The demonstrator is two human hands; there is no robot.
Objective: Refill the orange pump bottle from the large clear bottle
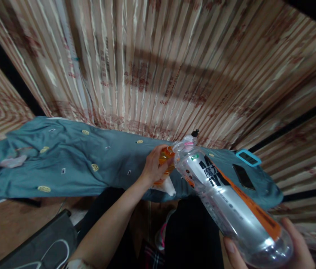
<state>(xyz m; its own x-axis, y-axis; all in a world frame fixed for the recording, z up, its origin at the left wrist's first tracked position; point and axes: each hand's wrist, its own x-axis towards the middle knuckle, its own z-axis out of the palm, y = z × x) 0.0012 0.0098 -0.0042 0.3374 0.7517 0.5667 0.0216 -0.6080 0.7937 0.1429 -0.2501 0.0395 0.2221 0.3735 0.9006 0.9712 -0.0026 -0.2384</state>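
My left hand (156, 166) is wrapped round a small container of orange liquid (166, 160) over the cloth-covered table. Tilted toward it is a large clear plastic bottle (230, 201) with a silver and orange label, its base gripped by my right hand (270, 244) at the lower right. The bottle's upper end overlaps the orange container, and whether they touch is unclear. A clear piece with a black tip (195, 133) shows just behind the bottle's upper end. White tissue (166, 186) lies under my left hand.
A blue-green patterned cloth (76, 160) covers the long narrow table. On its right lie a black phone (243, 176) and a blue-framed device (248, 158). Crumpled tissue (13, 161) is at the left. A striped curtain (152, 74) hangs behind. A dark case with a white cable (42, 243) stands lower left.
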